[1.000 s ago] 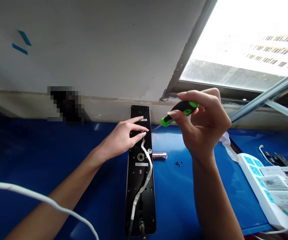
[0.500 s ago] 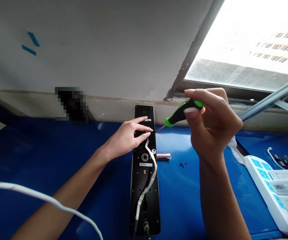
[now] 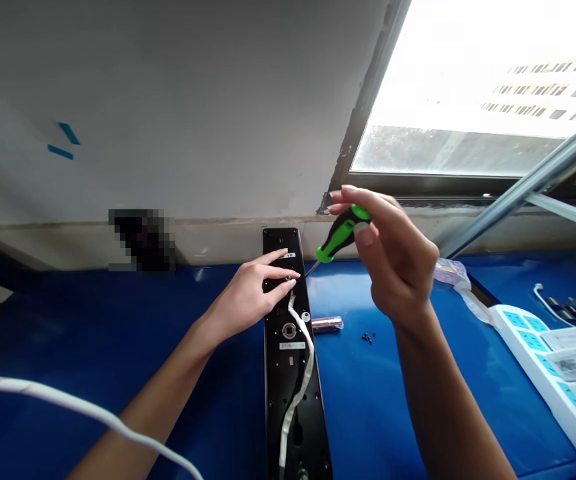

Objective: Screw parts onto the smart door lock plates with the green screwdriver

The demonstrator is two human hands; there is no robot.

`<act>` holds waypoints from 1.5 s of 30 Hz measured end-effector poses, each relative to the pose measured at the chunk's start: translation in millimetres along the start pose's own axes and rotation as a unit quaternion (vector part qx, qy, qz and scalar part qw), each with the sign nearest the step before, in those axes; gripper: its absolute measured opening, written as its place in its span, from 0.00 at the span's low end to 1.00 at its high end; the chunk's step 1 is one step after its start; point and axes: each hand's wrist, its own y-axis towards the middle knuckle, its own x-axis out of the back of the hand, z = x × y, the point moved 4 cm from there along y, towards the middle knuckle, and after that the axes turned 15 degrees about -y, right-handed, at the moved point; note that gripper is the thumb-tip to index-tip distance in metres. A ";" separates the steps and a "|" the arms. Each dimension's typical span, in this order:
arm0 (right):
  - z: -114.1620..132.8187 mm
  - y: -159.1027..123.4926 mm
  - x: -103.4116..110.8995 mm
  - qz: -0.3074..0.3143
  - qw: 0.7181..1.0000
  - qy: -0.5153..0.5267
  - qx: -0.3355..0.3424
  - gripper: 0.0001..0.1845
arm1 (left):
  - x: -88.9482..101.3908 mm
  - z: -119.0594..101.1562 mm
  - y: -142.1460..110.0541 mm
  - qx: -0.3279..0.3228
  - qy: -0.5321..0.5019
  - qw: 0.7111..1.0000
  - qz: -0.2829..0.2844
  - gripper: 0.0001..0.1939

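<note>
A long black panel [image 3: 279, 373], like the back of a door lock, lies lengthwise on the blue table. It has a round spindle hole, several small screw holes and pale labels. A white-wrapped cable [image 3: 301, 387] runs down along it. My left hand [image 3: 255, 290] rests on the panel's upper part with fingers stretched out, thumb and forefinger close together by a small round fitting. In my right hand [image 3: 393, 257] is a green and black screwdriver [image 3: 338, 235], held tilted by its handle. Its shaft slants down-left to the panel's right edge; whether the tip touches is unclear.
Several tiny black screws [image 3: 368, 338] and a shiny wrapped cylinder [image 3: 327, 325] lie right of the panel. A white power strip [image 3: 528, 347] with packets stands further right. Another white cable [image 3: 68, 400] crosses at lower left. The wall [image 3: 193, 133] and window are behind.
The view has tilted up and shifted a little right. My right hand and the screwdriver have moved left, nearer the panel; the handle has turned slightly. My left hand stays at the same spot.
</note>
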 end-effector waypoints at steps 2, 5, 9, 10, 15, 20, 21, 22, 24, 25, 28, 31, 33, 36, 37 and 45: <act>2.8 0.2 -2.1 0.035 0.998 0.054 -0.007 0.25 | -0.2 -0.1 0.7 -0.002 0.000 1.000 -0.003 0.16; 5.9 1.2 -1.3 0.012 0.999 0.048 0.000 0.24 | -0.3 -0.5 2.4 -0.007 0.001 1.000 -0.012 0.16; 6.6 3.0 -0.6 -0.015 1.000 0.003 -0.001 0.21 | -0.5 -0.8 3.6 -0.007 -0.007 1.000 -0.018 0.16; 7.2 3.2 -0.7 -0.015 1.000 0.000 0.000 0.21 | -0.6 -0.6 3.5 -0.006 -0.008 1.000 -0.017 0.16; 7.8 0.2 -5.8 0.048 0.997 0.042 -0.036 0.27 | -0.8 0.7 3.0 -0.012 -0.010 1.000 -0.013 0.16; 4.9 -3.3 -5.5 0.040 0.996 0.045 -0.065 0.29 | -0.7 0.1 3.6 -0.012 -0.013 1.000 -0.011 0.17; 5.1 -3.5 -5.1 0.036 0.997 0.033 -0.063 0.28 | -0.6 0.1 3.7 -0.011 -0.014 1.000 -0.011 0.17; 5.7 -3.6 -5.1 0.035 0.997 0.023 -0.059 0.28 | -0.5 0.0 3.7 -0.012 -0.014 1.000 -0.011 0.17; 7.2 -3.7 -5.7 0.032 0.998 0.010 -0.052 0.27 | -0.4 0.1 3.6 -0.016 -0.013 1.000 -0.010 0.17; 7.8 -3.7 -6.1 0.029 0.998 0.009 -0.052 0.27 | -0.3 0.0 3.5 -0.018 -0.012 1.000 -0.010 0.17; 7.7 -3.5 -7.5 0.017 0.998 0.019 -0.064 0.27 | 0.1 -0.5 3.0 -0.018 -0.010 1.000 -0.013 0.18; 5.0 -3.4 -8.2 0.012 0.996 0.029 -0.088 0.26 | -0.1 -1.5 2.6 -0.010 -0.012 1.000 -0.020 0.20; 3.5 -3.3 -8.0 0.015 0.995 0.031 -0.092 0.25 | -1.5 -2.2 2.4 -0.008 -0.015 1.000 -0.025 0.20; 3.0 -3.3 -7.0 0.019 0.996 0.034 -0.079 0.27 | -4.0 -3.5 1.7 -0.014 -0.007 0.998 -0.059 0.15; 3.0 -3.3 -6.7 0.022 0.996 0.035 -0.075 0.27 | -4.4 -4.4 1.3 -0.020 0.001 0.997 -0.081 0.12; 3.7 -2.1 -6.8 0.038 0.996 0.031 -0.074 0.24 | -7.2 -9.6 0.3 -0.083 0.049 0.985 -0.143 0.05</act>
